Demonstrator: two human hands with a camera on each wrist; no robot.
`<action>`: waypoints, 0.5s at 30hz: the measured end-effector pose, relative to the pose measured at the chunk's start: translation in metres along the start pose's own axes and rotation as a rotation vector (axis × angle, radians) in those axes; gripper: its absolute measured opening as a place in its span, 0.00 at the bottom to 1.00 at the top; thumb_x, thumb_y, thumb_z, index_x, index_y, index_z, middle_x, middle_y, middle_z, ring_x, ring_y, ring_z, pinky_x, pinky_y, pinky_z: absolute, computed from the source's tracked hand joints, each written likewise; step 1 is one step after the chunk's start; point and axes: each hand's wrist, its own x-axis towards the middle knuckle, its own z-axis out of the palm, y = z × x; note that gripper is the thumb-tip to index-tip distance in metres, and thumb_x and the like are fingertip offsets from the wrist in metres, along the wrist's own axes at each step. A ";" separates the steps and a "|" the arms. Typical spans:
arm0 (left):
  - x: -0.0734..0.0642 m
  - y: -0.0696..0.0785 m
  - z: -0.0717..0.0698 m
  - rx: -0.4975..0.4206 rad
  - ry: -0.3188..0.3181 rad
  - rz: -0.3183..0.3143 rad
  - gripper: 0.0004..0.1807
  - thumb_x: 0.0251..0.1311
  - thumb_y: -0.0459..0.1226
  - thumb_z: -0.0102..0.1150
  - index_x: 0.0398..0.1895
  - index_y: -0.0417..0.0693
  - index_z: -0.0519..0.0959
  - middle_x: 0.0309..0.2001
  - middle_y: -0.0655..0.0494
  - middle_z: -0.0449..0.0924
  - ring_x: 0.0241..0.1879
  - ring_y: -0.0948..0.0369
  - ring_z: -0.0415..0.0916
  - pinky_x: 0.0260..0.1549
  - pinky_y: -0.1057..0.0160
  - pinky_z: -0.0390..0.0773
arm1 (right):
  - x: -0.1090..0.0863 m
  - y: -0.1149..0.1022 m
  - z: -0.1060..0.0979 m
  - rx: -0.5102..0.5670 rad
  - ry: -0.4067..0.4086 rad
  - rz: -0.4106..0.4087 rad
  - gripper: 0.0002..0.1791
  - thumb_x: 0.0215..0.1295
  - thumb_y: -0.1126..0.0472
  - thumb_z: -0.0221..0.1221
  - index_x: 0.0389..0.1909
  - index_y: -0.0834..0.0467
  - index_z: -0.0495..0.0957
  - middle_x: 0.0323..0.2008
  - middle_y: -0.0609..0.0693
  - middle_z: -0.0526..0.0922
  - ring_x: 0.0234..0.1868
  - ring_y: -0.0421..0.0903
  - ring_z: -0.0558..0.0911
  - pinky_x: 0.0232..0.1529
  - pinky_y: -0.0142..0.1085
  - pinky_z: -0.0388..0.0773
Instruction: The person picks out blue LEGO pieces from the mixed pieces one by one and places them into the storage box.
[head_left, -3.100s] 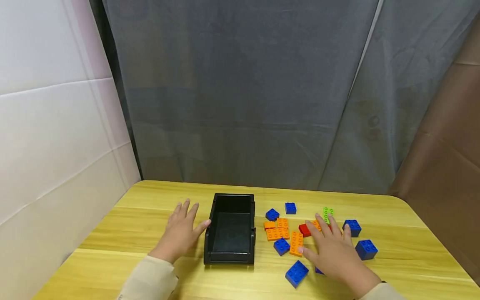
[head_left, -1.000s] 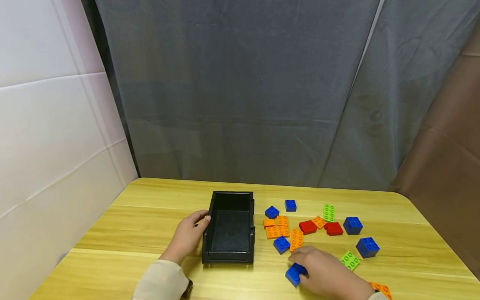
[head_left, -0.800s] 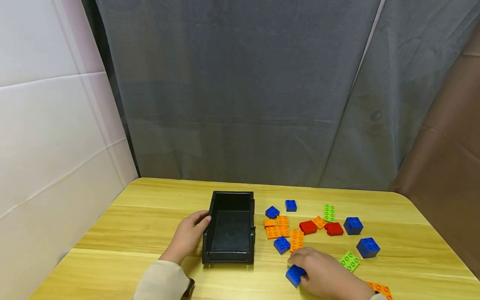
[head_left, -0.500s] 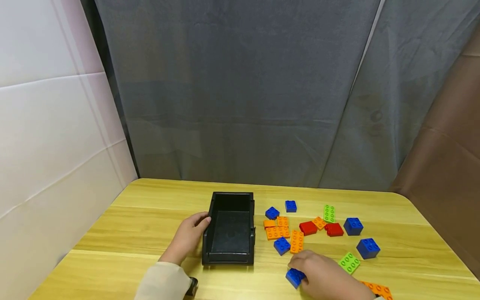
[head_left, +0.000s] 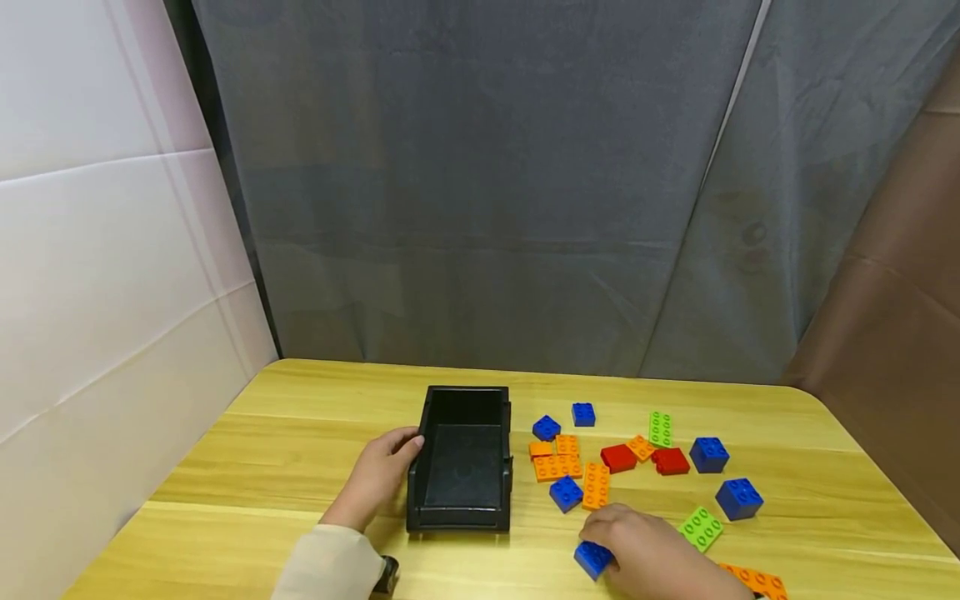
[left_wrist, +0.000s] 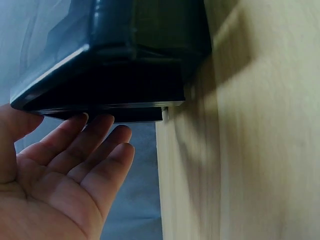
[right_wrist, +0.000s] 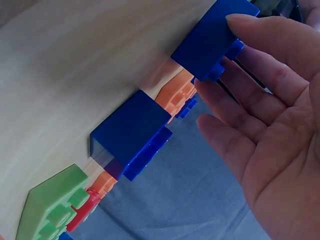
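Right hand point(head_left: 642, 547) pinches a blue plastic studded brick point(head_left: 592, 561) toward the near edge of the wooden table point(head_left: 225, 533): the pick-up, it seems! Left hand point(head_left: 374, 477), fingers relaxed, touches the left wall of the black plastic tray point(head_left: 459, 520); next probably calls for a clean lift.

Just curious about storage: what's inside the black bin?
Inside the black bin, the head view shows only bare floor and inner walls. Any strip of floor right behind the front lip is covered, so I cannot tell what lies there.
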 end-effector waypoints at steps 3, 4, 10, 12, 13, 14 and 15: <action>-0.001 0.000 0.000 -0.011 -0.002 0.000 0.22 0.71 0.39 0.47 0.62 0.33 0.71 0.61 0.35 0.71 0.63 0.40 0.66 0.62 0.40 0.65 | 0.001 -0.001 0.000 -0.004 -0.007 0.007 0.17 0.53 0.66 0.67 0.45 0.50 0.84 0.44 0.42 0.82 0.45 0.42 0.79 0.49 0.45 0.80; -0.001 0.001 0.000 -0.015 -0.002 0.001 0.22 0.72 0.39 0.47 0.62 0.33 0.71 0.61 0.35 0.72 0.63 0.40 0.66 0.62 0.40 0.65 | 0.001 -0.001 0.000 -0.005 -0.012 0.013 0.17 0.53 0.66 0.68 0.45 0.50 0.84 0.44 0.42 0.82 0.45 0.42 0.79 0.50 0.45 0.80; 0.000 0.004 -0.003 -0.017 -0.021 0.002 0.21 0.71 0.39 0.47 0.60 0.33 0.72 0.60 0.37 0.73 0.62 0.41 0.67 0.61 0.40 0.66 | 0.002 -0.002 0.000 -0.021 -0.016 0.010 0.17 0.54 0.66 0.68 0.46 0.49 0.84 0.44 0.42 0.82 0.45 0.42 0.79 0.49 0.44 0.80; 0.000 0.004 -0.004 -0.005 -0.038 0.002 0.21 0.72 0.39 0.47 0.61 0.33 0.72 0.60 0.36 0.73 0.62 0.40 0.68 0.60 0.40 0.67 | 0.002 -0.002 0.001 -0.027 -0.012 0.002 0.17 0.54 0.66 0.68 0.45 0.50 0.84 0.43 0.42 0.82 0.44 0.42 0.79 0.49 0.44 0.81; 0.000 0.004 -0.005 0.001 -0.044 -0.002 0.21 0.72 0.39 0.47 0.61 0.33 0.72 0.60 0.36 0.73 0.62 0.40 0.67 0.60 0.40 0.67 | 0.002 -0.002 0.001 -0.030 -0.011 0.000 0.17 0.54 0.66 0.68 0.45 0.50 0.84 0.43 0.42 0.82 0.44 0.42 0.79 0.49 0.44 0.81; 0.000 0.004 -0.006 0.003 -0.051 -0.003 0.21 0.72 0.39 0.47 0.61 0.33 0.72 0.60 0.36 0.73 0.62 0.40 0.68 0.60 0.40 0.67 | 0.003 -0.002 0.001 -0.033 -0.010 -0.002 0.17 0.54 0.66 0.68 0.45 0.50 0.84 0.43 0.42 0.82 0.44 0.42 0.79 0.49 0.44 0.81; 0.001 0.004 -0.006 0.006 -0.057 -0.005 0.22 0.72 0.38 0.47 0.61 0.33 0.71 0.60 0.36 0.72 0.61 0.40 0.68 0.59 0.40 0.68 | 0.003 -0.002 0.001 -0.034 -0.012 -0.002 0.17 0.54 0.66 0.68 0.45 0.50 0.84 0.43 0.42 0.82 0.44 0.42 0.79 0.49 0.44 0.81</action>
